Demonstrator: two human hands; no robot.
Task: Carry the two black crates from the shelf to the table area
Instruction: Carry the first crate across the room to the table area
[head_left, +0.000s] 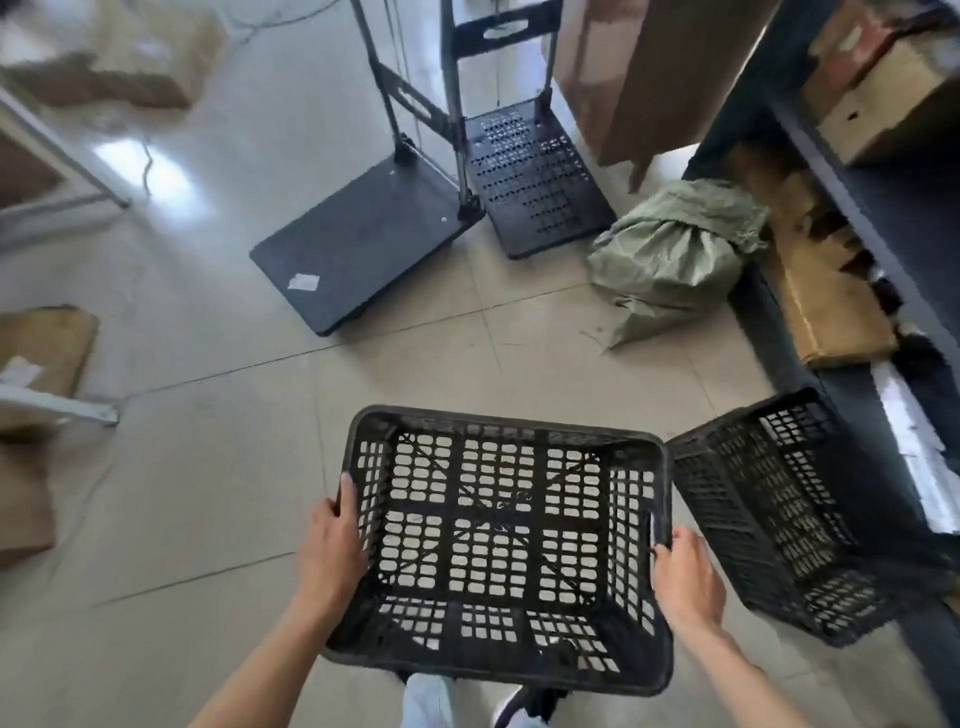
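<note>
I hold an empty black slotted crate (498, 540) level in front of me above the tiled floor. My left hand (335, 545) grips its left rim and my right hand (685, 574) grips its right rim. A second black crate (779, 514) sits tilted to the right, at the foot of the dark shelf unit (852, 208), apart from my hands.
Two black platform trolleys (363, 239) (535, 176) stand ahead on the floor. A green woven sack (670, 254) lies beside the shelf. Cardboard boxes (826, 306) fill the shelves on the right. More boxes and a white table leg (57, 410) are at left.
</note>
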